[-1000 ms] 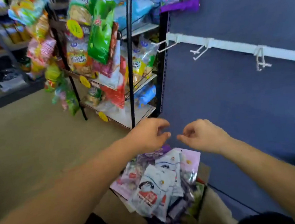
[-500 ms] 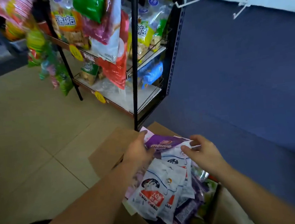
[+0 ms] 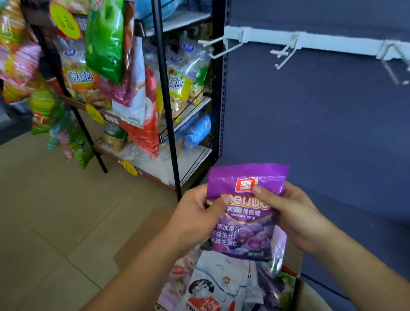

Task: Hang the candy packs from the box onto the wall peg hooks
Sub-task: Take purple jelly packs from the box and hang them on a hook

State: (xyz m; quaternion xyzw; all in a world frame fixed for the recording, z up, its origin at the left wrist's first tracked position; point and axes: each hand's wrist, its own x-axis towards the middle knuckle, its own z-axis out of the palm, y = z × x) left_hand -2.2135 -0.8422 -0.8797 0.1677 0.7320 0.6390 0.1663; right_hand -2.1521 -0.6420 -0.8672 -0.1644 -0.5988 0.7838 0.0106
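Both hands gripped one purple pack point(image 3: 247, 226). The left hand point(image 3: 196, 213) pinched its left edge, thumb across the front. The right hand point(image 3: 290, 212) pinched the right edge, thumb just beside the red logo, fingers curled behind.

Beyond and right of the hands stood a dark blue wall point(image 3: 333, 131). Left of them lay a beige tiled floor point(image 3: 43, 219). A black rack point(image 3: 167, 109) rose beyond the left hand, crowded with snack bags. High above the hands, a white rail point(image 3: 325, 42) crossed the wall, and white hooks point(image 3: 214, 48) jutted from it.

Directly below the hands sat the open box point(image 3: 137, 238), heaped with candy, a white pack point(image 3: 211, 301) on top.

The purple pack was held above the box, well below the hooks. It stood roughly upright, its long axis near vertical. Its sealed top edge pointed up and its printed front faced the camera. Whether its bottom touched the heap could not be told.
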